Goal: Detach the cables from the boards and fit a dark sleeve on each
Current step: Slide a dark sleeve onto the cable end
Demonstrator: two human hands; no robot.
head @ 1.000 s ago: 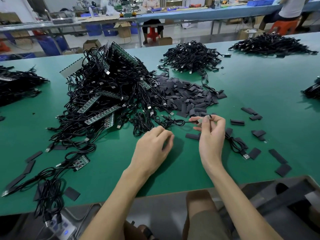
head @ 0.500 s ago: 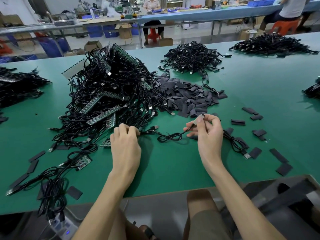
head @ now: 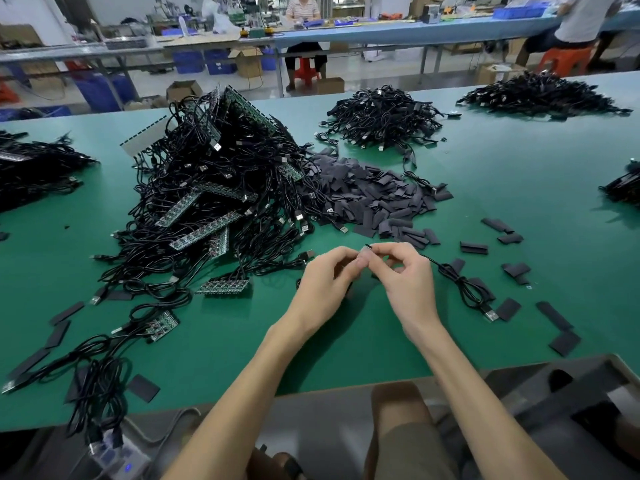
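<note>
I see the left hand [head: 325, 282] and right hand [head: 405, 282] both pinching the cable end [head: 367, 248] between their meeting fingertips, sleeve pile [head: 374, 199] at twelve o'clock beyond. Its length (under the palms, mostly) is hidden.

Quick tally: five cable heaps [head: 214, 174] spread nine to three o'clock, one sleeve pile [head: 374, 199] at twelve, left hand [head: 322, 282] and right hand [head: 405, 282] make two, sharing one cable [head: 367, 247]

Black cable end [head: 367, 247] pinched at fingertips [head: 362, 260]
</note>
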